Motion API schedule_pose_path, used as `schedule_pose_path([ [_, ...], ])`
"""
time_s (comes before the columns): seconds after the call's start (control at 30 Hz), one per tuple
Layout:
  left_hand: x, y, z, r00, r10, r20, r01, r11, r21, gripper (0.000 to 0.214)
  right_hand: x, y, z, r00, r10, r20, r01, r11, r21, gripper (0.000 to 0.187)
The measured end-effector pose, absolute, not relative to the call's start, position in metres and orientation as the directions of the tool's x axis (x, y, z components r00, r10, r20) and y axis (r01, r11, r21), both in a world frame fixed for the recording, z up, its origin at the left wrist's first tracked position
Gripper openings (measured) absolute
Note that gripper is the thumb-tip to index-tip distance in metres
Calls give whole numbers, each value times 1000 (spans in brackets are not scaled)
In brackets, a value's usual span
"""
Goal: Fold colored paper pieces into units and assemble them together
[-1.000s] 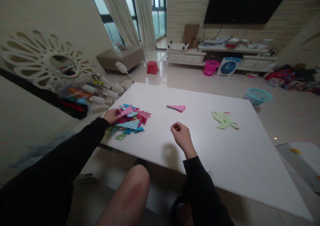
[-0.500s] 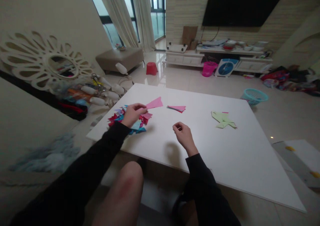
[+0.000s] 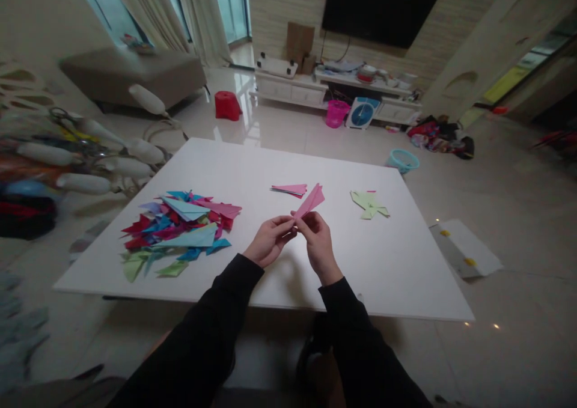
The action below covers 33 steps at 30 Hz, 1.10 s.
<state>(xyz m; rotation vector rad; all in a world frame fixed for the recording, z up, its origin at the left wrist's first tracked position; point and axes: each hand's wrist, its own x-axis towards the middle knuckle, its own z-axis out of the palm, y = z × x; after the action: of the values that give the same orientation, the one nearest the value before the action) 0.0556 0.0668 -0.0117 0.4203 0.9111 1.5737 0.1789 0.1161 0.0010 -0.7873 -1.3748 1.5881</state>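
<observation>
Head view: both hands meet above the near middle of the white table (image 3: 406, 270). The left hand (image 3: 269, 243) and the right hand (image 3: 319, 246) each pinch the lower end of one pink piece (image 3: 311, 200) between thumb and forefinger, with the other fingers curled in. The piece is off the table, in the air just past the fingertips, and slants up and to the right. Gripping it only at that end seems to leave most of its length free, and a light fingertip pinch suits so thin a sheet.

The pink piece is paper, flat and matte, a long narrow triangle; a crease along it may be there, but the picture is too soft to tell.

To the left lies a loose pile (image 3: 180, 228) of like triangles in blue, red, pink, purple and green, overlapping at all angles, with a few green ones strayed toward the near edge. Beyond the hands sits a small pink stack (image 3: 290, 188), its pieces laid roughly one on another. Farther right, pale green pieces (image 3: 369, 204) lie in a separate group, one bit of pink at its far edge. The colours appear kept well apart from each other. The tabletop is smooth and faintly glossy.
</observation>
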Motion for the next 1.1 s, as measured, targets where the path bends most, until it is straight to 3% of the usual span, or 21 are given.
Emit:
schedule_pose_path([
  [0.2, 41, 83, -7, -196, 958, -212, -666, 29, 745, 31, 163, 130, -7, -306, 949, 70, -232, -3, -973, 26],
  [0.5, 34, 84, -11, -169, 974, -153, -497, 50, 866, 38, 167, 132, -9, -265, 961, 79, -199, 25, -980, 27],
  [0.83, 54, 71, -8, -254, 965, -70, -493, -66, 868, 41, 174, 113, 12, -151, 977, 152, -138, 131, -982, 25],
  [1.1, 63, 73, -7, -309, 949, -66, -453, -86, 887, 46, 183, 118, 5, -140, 980, 145, -114, 129, -985, 18],
])
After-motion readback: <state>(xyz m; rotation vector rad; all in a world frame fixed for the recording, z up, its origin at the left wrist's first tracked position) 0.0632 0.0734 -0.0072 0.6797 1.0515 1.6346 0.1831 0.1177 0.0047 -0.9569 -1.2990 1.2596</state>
